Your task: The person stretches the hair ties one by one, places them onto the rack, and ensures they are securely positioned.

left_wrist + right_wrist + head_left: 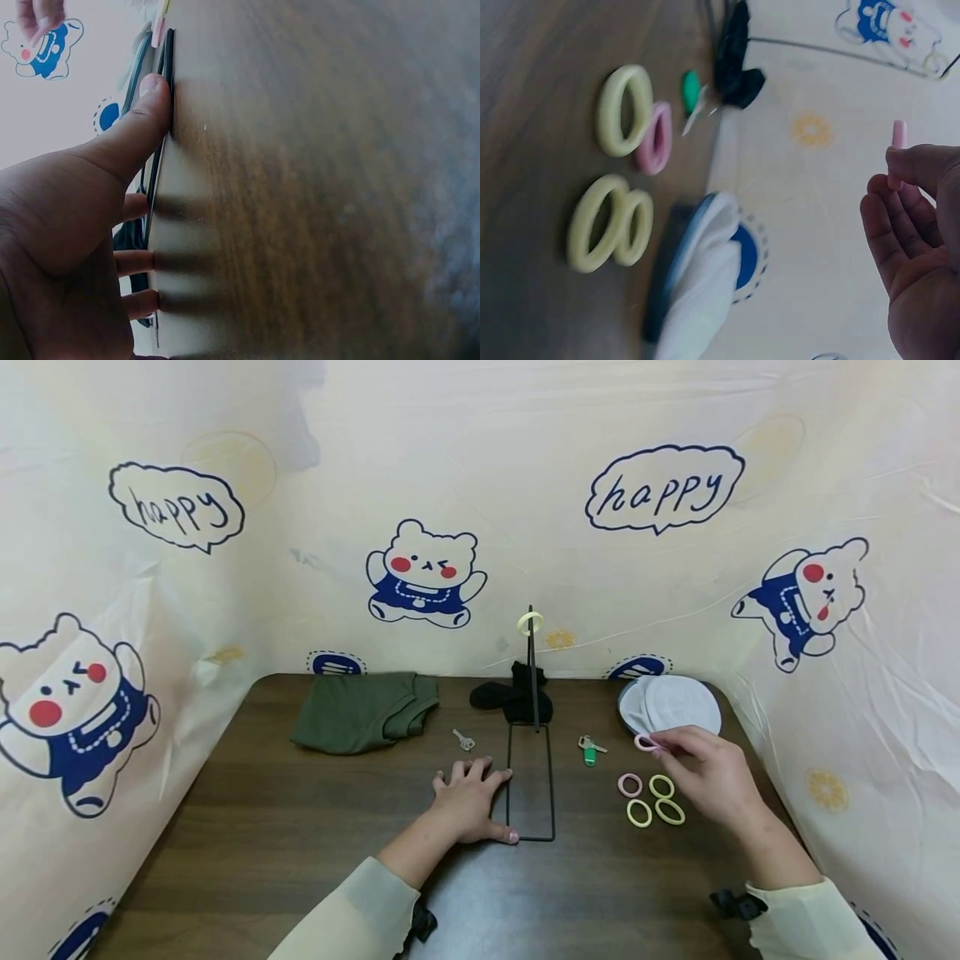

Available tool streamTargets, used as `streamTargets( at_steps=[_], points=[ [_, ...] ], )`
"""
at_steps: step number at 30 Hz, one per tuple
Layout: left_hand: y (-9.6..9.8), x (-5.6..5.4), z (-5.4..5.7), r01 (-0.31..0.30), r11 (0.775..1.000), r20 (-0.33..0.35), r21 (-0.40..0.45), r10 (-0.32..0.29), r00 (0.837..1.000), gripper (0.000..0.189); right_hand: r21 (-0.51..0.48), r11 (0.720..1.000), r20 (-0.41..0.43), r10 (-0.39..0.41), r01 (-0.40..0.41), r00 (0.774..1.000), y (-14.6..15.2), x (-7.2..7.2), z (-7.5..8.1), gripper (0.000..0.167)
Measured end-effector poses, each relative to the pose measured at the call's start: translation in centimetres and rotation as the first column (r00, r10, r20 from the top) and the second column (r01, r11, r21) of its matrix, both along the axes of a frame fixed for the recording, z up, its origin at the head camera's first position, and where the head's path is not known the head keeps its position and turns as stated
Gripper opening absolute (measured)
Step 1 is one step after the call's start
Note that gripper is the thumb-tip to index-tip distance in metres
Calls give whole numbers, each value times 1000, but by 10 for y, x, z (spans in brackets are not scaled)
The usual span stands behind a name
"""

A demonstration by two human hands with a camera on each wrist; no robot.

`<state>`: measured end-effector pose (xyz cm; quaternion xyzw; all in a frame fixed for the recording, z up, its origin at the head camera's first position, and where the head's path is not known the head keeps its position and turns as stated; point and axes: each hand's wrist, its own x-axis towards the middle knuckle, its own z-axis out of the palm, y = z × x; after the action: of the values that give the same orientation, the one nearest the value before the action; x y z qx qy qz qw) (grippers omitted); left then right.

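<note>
The right hand (712,772) at center right pinches a pink ring (645,742) just above the table (300,827). Four more rings (649,798) lie below it. The left hand (468,802), fingers spread flat, presses the wire stand (531,777) base at center.

Soft, even light fills the head view, whose edges bow with wide-angle distortion. The desk (300,827) shows only faint shadows. Both wrist views are dimmer and blurred; the hair rings (615,217) smear, and the far wood grain goes soft.
</note>
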<state>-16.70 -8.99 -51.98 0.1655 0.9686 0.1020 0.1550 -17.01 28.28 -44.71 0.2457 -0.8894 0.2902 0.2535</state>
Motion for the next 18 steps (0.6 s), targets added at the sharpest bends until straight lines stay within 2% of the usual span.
streamTargets(
  at_steps=[3, 10, 13, 18],
  points=[
    [0, -1, -1, 2, 1000, -1, -8, -2, 1000, 107, -24, 999, -29, 31, -32, 999, -11, 1, 6, 29],
    [1, -3, -4, 6, 1000, -1, -23, -6, 1000, 107, -51, 990, -25, 130, -131, 991, -33, 5, 19, 31],
    [0, -3, -4, 9, 1000, -7, -16, -9, 1000, 106, -72, 978, -60, 192, -196, 980, -43, 6, 26, 20],
    [-1, -3, -2, 15, 1000, -9, -4, -15, 1000, 103, -87, 956, -129, 267, -279, 955, -61, 9, 39, 40]
  ],
)
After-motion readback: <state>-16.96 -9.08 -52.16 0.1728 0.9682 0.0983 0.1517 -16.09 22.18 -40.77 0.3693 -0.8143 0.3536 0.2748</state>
